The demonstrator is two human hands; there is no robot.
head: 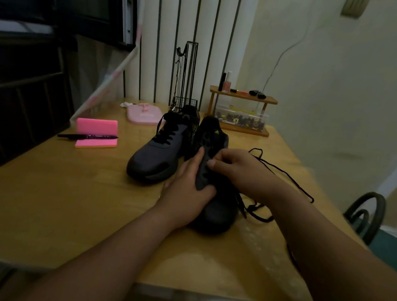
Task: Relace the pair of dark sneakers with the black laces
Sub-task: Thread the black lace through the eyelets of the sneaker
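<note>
My left grip (186, 192) wraps the near sneaker (219, 214) from its left side, thumb lying over the eyelet panel and fingers reaching up along the shoe's flank, so it holds the shoe firmly on the desk (68, 199). My right grip (236, 168) sits on top of the same shoe, fingertips bunched narrow against the eyelet row; I cannot tell whether the lace end is pinched between them. The near sneaker stands toe towards me in the middle of the desk, and the eyelets above my fingers show as bare holes. The black lace (286, 176) comes out from under my right grip and trails loose over the desk to the right, with another loop and a tip lying just beside the shoe's right side. The far sneaker (156, 154) stands just beside it on the left, its black laces crossed up the front. Further left lie a pink notepad (97, 127) and a black marker (88, 137) resting across it. At the back stand a pink tray (144, 118), a wire stand (188, 77), and a wooden shelf (243, 97) with small bottles on top and a clear box (241, 119) beneath. A chair (365, 213) shows at the right edge
</note>
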